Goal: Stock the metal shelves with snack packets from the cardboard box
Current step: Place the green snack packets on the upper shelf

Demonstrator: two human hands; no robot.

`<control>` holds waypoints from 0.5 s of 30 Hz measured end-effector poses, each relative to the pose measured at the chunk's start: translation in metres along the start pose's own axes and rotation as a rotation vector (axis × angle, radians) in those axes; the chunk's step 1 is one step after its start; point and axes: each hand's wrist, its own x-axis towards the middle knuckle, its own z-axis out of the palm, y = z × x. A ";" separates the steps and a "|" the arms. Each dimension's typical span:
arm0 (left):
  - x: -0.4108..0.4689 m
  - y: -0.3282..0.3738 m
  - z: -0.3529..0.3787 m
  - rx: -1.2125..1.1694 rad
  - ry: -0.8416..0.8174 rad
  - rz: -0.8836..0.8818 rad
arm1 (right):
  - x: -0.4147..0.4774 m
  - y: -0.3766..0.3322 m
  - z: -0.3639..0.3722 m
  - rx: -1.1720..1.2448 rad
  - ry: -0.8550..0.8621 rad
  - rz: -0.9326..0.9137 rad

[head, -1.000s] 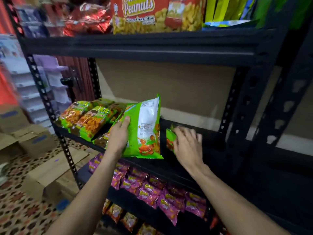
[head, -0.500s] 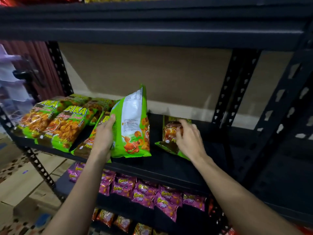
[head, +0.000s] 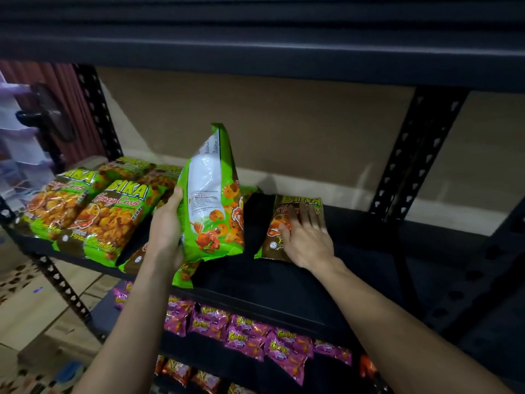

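On shelf [head: 284, 282], left hand [head: 166, 231] round upright packet [head: 211, 203], right hand [head: 308, 240] flat.

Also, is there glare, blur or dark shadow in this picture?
Head view: glare washes out the back print of the upright packet held by the left hand; the right side of the shelf lies in deep shadow; the door handle is blurred.

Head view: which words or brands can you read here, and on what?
"BIKA": green packets lying at left.
"Honey": script below it on those packets; the next word is unclear.
"BIKA": flat packet under the right hand.
Back print on the upright packet, held by the left hand: too small to read.
Logo on the pink packets below: blurred.
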 end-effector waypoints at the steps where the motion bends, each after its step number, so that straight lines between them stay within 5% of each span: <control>1: 0.002 -0.001 0.000 -0.014 -0.002 -0.016 | 0.006 -0.003 0.000 -0.007 -0.011 0.007; 15: 0.011 -0.009 0.003 -0.126 -0.045 -0.108 | 0.059 -0.019 0.003 0.011 -0.068 0.063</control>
